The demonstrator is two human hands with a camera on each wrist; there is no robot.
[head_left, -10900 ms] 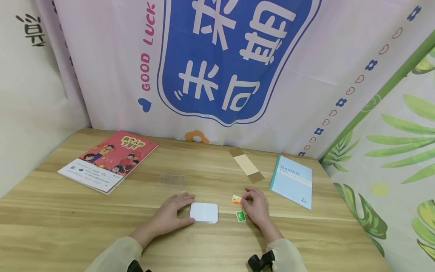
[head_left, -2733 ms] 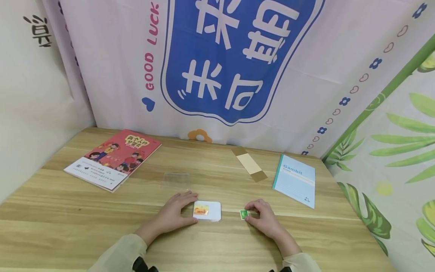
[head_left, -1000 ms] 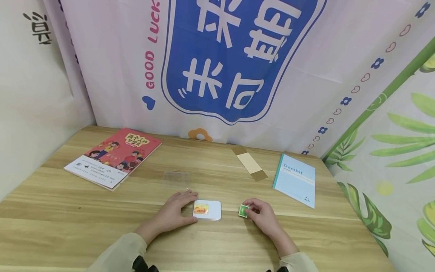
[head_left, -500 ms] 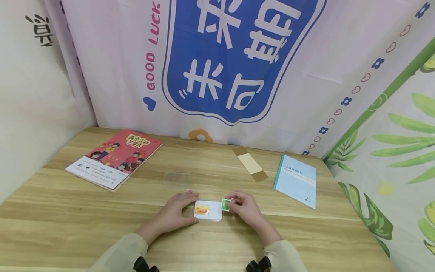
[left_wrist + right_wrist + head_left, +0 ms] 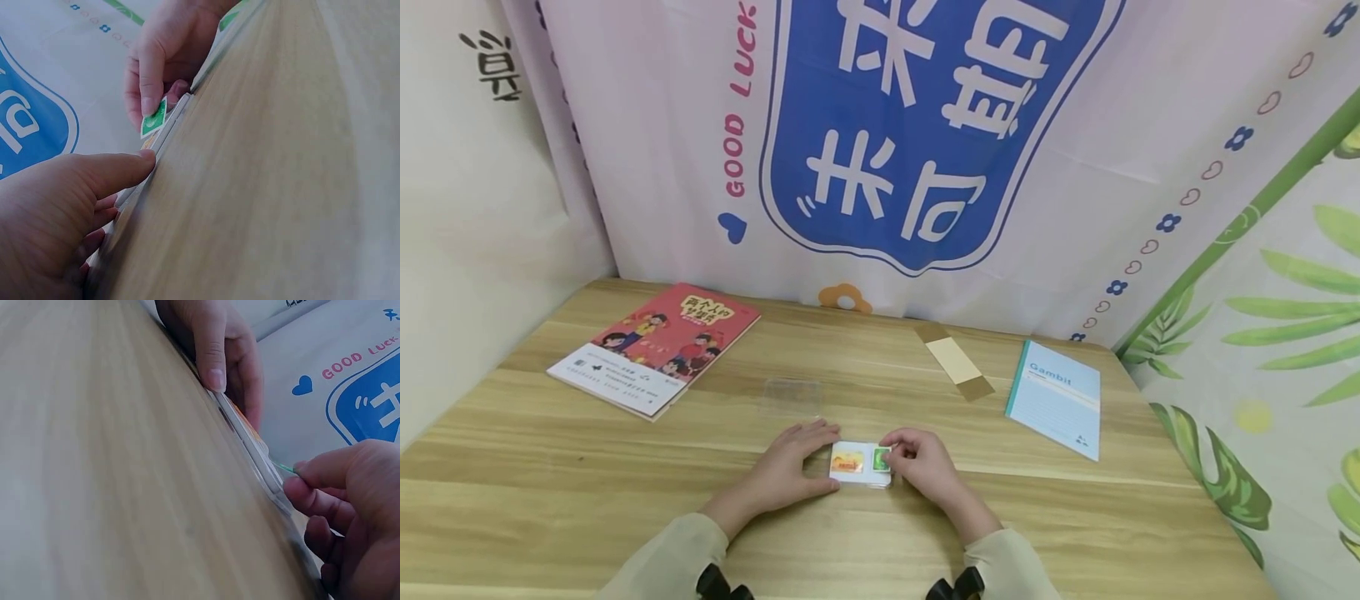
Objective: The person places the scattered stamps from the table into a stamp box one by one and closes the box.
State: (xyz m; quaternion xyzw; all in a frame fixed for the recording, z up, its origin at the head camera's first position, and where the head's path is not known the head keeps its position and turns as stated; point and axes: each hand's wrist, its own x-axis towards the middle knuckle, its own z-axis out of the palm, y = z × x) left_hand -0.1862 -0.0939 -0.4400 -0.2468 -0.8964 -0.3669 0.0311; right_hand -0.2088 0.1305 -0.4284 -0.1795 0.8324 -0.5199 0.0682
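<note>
A stack of white rounded cards (image 5: 868,478) lies flat on the table in the head view. An orange-yellow stamp (image 5: 847,462) rests on its left half. My left hand (image 5: 786,468) holds the stack at its left end, thumb at the near edge and fingers at the far edge. Between right thumb and forefinger I pinch a small green stamp (image 5: 880,459) with a white border. That right hand (image 5: 925,468) is at the stack's right end. In the right wrist view the green stamp (image 5: 286,468) appears edge-on, tilted just above the cards.
A clear plastic piece (image 5: 792,397) lies beyond the left hand. Toward the back left is a red and white book (image 5: 658,350). A beige strip with brown ends (image 5: 953,360) and a light blue notebook (image 5: 1055,400) lie to the right. A printed curtain hangs behind the wooden table (image 5: 535,483).
The orange stamp has come onto the white cards. My right hand has picked up the green stamp and carried it left, over the right end of the stack. The left hand stays put.
</note>
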